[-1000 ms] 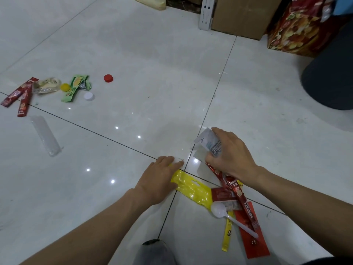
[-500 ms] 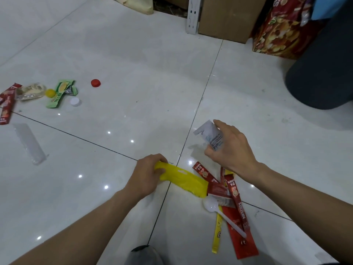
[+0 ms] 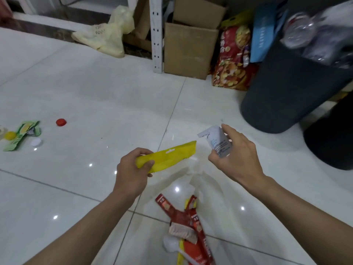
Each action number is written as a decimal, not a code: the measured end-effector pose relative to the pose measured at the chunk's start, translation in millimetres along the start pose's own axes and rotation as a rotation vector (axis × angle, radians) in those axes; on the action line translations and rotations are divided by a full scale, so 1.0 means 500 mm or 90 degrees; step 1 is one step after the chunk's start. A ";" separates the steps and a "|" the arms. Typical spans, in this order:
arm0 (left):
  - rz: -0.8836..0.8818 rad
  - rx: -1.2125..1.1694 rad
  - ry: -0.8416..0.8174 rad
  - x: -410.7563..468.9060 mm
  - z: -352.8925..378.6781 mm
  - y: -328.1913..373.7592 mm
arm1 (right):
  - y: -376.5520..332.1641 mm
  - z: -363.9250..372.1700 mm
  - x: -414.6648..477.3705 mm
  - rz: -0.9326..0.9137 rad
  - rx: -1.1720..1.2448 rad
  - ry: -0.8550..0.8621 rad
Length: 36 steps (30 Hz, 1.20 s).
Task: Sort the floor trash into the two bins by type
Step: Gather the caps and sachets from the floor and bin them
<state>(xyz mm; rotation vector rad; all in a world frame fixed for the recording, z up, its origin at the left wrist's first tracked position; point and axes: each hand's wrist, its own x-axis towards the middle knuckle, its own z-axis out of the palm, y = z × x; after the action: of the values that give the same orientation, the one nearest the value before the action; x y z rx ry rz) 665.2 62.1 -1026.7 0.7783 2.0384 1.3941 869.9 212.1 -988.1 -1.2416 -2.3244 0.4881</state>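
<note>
Both hands are loaded and up off the floor. The left hand has its grip curled round one end of a yellow packet. The right hand pinches a small white sachet in its grip, on the side of the grey bin and the black bin. Neither piece is binned yet, so I'd call this early going. Plenty remains: red sachets heaped with a white spoon below the hands, and far left a green wrapper, yellow cap, white cap and red cap. The floor is glossy pale tile, with a cardboard box and a snack bag at the back.
</note>
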 end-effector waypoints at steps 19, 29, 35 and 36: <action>0.151 -0.082 -0.169 -0.010 0.565 0.469 | 0.442 -0.506 0.082 0.033 -0.062 0.305; 0.148 -0.152 -0.190 -0.047 0.833 0.617 | 0.610 -0.691 0.081 0.103 -0.081 0.405; 0.108 -0.174 -0.186 -0.035 0.976 0.671 | 0.661 -0.741 0.091 0.122 -0.097 0.421; 0.099 -0.176 -0.185 -0.034 0.992 0.678 | 0.667 -0.744 0.094 0.126 -0.097 0.420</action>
<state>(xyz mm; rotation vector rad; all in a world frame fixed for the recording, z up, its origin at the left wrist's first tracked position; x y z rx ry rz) 1083.2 461.3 -861.2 0.9691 1.5539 1.5075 1276.8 463.3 -836.4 -1.4419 -1.7111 -0.0496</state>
